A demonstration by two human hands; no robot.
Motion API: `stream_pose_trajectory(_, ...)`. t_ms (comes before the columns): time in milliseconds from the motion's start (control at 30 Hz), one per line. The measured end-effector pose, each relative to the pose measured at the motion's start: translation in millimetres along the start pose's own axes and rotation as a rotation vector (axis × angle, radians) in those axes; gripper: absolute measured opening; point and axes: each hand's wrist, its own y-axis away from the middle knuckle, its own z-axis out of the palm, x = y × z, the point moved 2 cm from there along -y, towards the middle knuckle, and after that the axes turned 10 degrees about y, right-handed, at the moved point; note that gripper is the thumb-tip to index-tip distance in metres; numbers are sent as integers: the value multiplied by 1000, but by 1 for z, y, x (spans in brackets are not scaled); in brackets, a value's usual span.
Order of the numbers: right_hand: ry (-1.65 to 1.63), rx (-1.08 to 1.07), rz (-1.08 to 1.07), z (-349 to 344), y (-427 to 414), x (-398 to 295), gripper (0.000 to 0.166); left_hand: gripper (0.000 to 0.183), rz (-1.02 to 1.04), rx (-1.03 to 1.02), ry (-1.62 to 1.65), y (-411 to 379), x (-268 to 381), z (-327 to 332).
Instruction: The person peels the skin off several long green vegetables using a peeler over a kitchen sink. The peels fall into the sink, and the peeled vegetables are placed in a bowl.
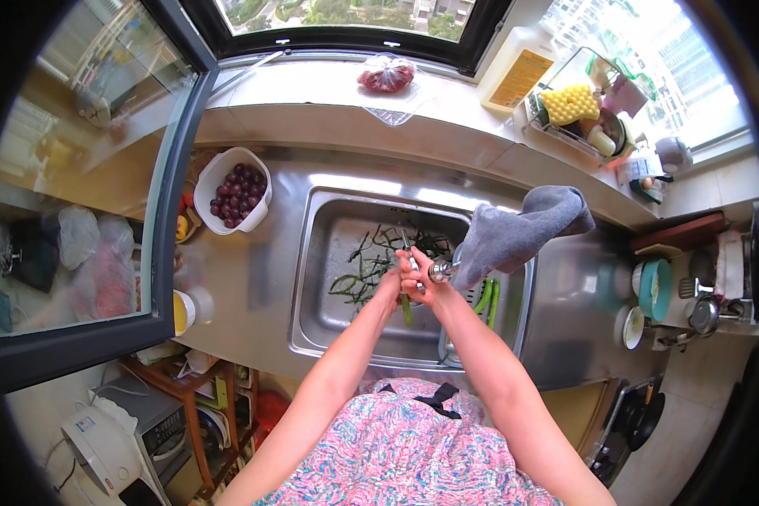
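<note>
Both hands meet over the stainless steel sink [321, 316]. My left hand [389, 286] grips a green vegetable stalk [407, 311], whose lower end shows below the fingers. A metal peeler [413, 262] is in my right hand [422, 271], close against the left; the fingers partly hide it. Dark green peel strips [360, 269] lie scattered over the sink's bottom. In the right of the sink, a drain basket [448, 346] holds several bright green stalks [492, 303]. The metal faucet [441, 272] reaches in just beside my right hand.
A grey cloth [518, 231] hangs over the faucet. On the counter's left stand a white tub of grapes [237, 196] and a white bowl [186, 313]. The open window sash [186, 190] juts in at left. A sponge [569, 104] tops the sill rack; bowls [654, 288] stand right.
</note>
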Motion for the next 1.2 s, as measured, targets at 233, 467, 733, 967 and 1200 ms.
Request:
stream_pose_trajectory(233,-122,-131,75,-10,39,13,38,23,14,-60,6,-33,-16,-14)
stream_pose_trajectory(467,77,-181,161,-8,98,25,43,30,30,12,-93,-49,-20,-7)
stream_pose_trajectory(733,1168,343,-278,23,47,5,31,23,118,-85,8,-37,-17,-7)
stream_pose_trajectory(967,2197,873,-771,25,75,16,20,14,50,-31,-236,-25,-5,1)
stream_pose_trajectory(1200,2164,883,-950,28,124,24,14,27,28,-45,-256,-31,-11,3)
